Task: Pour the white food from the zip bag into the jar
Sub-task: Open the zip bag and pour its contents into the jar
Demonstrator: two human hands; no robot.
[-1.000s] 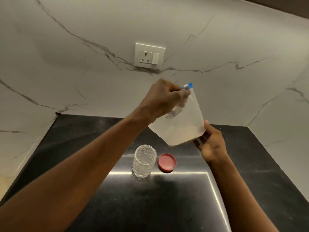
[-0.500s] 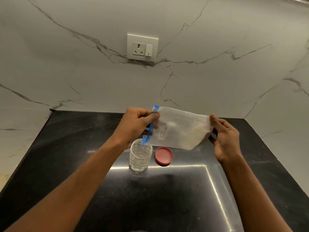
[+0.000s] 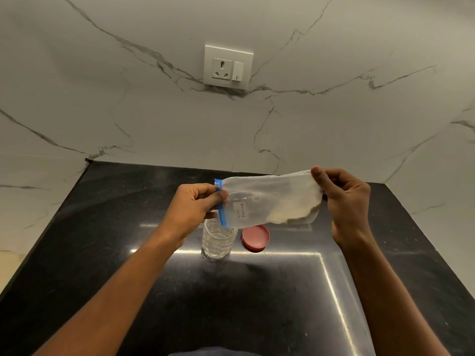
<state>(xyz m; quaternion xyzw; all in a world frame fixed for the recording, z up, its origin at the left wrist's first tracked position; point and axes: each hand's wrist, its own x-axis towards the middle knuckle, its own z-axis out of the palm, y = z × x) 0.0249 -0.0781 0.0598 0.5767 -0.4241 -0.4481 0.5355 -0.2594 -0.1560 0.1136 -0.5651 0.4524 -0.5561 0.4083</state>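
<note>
A clear zip bag (image 3: 270, 199) of white food (image 3: 293, 214) is held sideways in the air above a black countertop (image 3: 102, 227), its blue zip strip (image 3: 221, 204) at the left end and its bottom end to the right; the powder lies heaped in the lower right part of the bag, and a small white label (image 3: 241, 210) near the zip reads "MILK POWDER" in handwriting. The left hand (image 3: 192, 209) pinches the zip end between thumb and fingers, while the right hand (image 3: 344, 199) grips the opposite end, thumb on the near face and fingers curled behind. Whether the zip is parted or sealed cannot be told from this angle. Directly beneath the zip end stands an uncapped, empty glass jar (image 3: 218, 240) with a dimpled wall, upright on the counter, the blue strip's lower tip hanging just over its mouth. A red lid (image 3: 255, 237) rests on the counter just beside the jar on its right, under the bag's belly. Behind, white marble-patterned wall panels (image 3: 334, 124) with grey veins rise from the counter, and a white socket with a switch (image 3: 228, 66) is mounted at the centre of the back wall
</note>
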